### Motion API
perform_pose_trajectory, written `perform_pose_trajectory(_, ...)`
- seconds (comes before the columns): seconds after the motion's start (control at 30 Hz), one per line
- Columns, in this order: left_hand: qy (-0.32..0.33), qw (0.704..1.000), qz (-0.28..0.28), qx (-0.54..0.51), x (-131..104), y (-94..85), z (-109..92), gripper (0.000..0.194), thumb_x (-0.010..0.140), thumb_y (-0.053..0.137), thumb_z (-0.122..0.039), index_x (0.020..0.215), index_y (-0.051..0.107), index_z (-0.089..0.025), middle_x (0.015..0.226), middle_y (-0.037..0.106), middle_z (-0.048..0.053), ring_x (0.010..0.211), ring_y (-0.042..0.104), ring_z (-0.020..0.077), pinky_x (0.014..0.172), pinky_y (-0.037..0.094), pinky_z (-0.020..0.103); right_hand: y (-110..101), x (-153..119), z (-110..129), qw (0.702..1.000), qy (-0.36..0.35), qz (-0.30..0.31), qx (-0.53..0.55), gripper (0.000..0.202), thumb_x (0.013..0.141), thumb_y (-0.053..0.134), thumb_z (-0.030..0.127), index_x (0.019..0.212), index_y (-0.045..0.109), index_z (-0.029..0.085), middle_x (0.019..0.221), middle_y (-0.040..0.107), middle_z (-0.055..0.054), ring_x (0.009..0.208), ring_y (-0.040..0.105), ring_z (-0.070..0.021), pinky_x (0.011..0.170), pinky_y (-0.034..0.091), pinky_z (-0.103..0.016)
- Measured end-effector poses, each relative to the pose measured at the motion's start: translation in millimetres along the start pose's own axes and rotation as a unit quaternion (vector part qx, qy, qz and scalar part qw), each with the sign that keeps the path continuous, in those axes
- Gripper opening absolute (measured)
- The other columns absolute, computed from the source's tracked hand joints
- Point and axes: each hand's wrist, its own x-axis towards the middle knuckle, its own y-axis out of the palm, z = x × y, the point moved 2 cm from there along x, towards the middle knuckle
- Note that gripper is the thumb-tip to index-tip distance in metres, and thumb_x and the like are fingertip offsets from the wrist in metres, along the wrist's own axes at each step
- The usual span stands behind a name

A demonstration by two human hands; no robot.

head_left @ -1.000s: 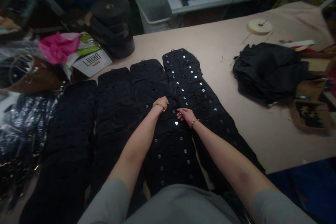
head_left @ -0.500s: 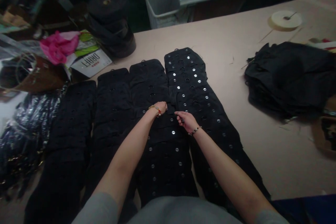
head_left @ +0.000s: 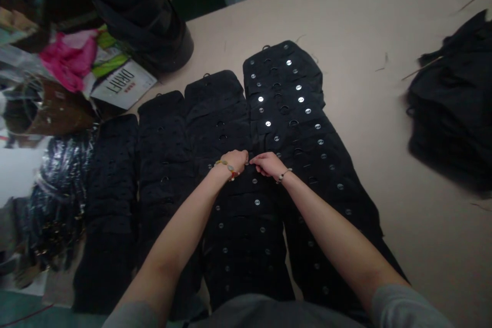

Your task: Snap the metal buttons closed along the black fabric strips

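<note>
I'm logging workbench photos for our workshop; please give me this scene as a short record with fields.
Surface: pale table
Laid out: four side-by-side rows of black cloth
Fasteners: silver buttons on the two rightmost rows
Left hand: on the third row from the left
Right hand: fingertips close to the left hand; anything held is too small to tell
Far left: box lettered DRAFT, crumpled pink material
Far right: heap of black cloth, blurred

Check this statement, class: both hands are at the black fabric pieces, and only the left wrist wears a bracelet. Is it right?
No: the head view shows a bracelet just behind the right hand too. Both it and the left hand are at the black fabric pieces, as stated.
</note>
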Motion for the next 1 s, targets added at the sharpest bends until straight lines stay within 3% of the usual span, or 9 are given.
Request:
perform_pose_trajectory(0.27,0.006,0.999,0.03,0.016,7.2,-6.5,-3.5,0.019,0.084,0.056,-0.024,0.1,0.067,-0.02,0.091,0.068,0.011,0.092,0.066,0.0269,0.083,0.047,0.034,0.5,-1.2,1.2,1.0,0.001,0.008,0.015,0.014,0.076,0.063,0.02,0.064,0.065,0.015,0.042,0.052,0.003,0.031,0.039,-0.0057,0.03,0.02,-0.018)
perform_pose_trajectory(0.4,0.054,0.995,-0.087,-0.008,-8.4,-6.0,-5.1,0.028,0.088,0.053,-0.03,0.113,0.064,-0.027,0.105,0.065,0.008,0.1,0.062,0.0244,0.086,0.047,0.033,-3.0,-3.9,3.0,0.999,0.001,0.02,0.043,0.016,0.077,0.062,0.021,0.062,0.063,0.014,0.047,0.054,0.002,0.033,0.037,-0.0049,0.031,0.019,-0.018)
perform_pose_trajectory(0.5,0.105,0.98,-0.148,-0.079,-20.9,2.2,-10.7,0.029,0.091,0.05,-0.033,0.116,0.064,-0.031,0.107,0.064,0.005,0.104,0.058,0.0194,0.089,0.046,0.027,-7.7,-4.5,2.5,0.993,0.003,0.067,0.093,0.018,0.076,0.062,0.021,0.06,0.06,0.015,0.047,0.053,0.002,0.034,0.034,-0.0042,0.031,0.017,-0.018)
perform_pose_trajectory(0.73,0.064,0.96,-0.225,-0.153,-26.6,20.1,-15.1,0.021,0.09,0.054,-0.031,0.101,0.07,-0.025,0.098,0.066,0.005,0.098,0.057,0.0179,0.091,0.045,0.03,-6.2,-10.5,8.3,0.981,-0.003,0.138,0.134,0.021,0.075,0.069,0.032,0.068,0.062,0.013,0.052,0.055,0.002,0.038,0.038,-0.0047,0.034,0.025,-0.017)
perform_pose_trajectory(0.87,0.005,0.944,-0.27,-0.19,-34.6,15.2,13.3,0.018,0.089,0.055,-0.032,0.092,0.07,-0.023,0.095,0.069,0.003,0.094,0.059,0.017,0.09,0.045,0.028,2.2,-11.7,26.0,0.974,-0.001,0.161,0.159,0.019,0.081,0.066,0.03,0.085,0.067,0.011,0.056,0.057,0.001,0.041,0.042,-0.0056,0.037,0.03,-0.017)
perform_pose_trajectory(1.0,-0.123,0.905,-0.322,-0.249,-42.3,8.1,83.8,0.021,0.088,0.054,-0.032,0.096,0.069,-0.021,0.093,0.071,0.002,0.084,0.062,0.0149,0.081,0.046,0.024,3.5,8.3,50.9,0.978,-0.028,0.1,0.181,0.022,0.083,0.054,0.007,0.103,0.065,0.009,0.066,0.064,-0.003,0.05,0.054,-0.0086,0.042,0.039,-0.018)
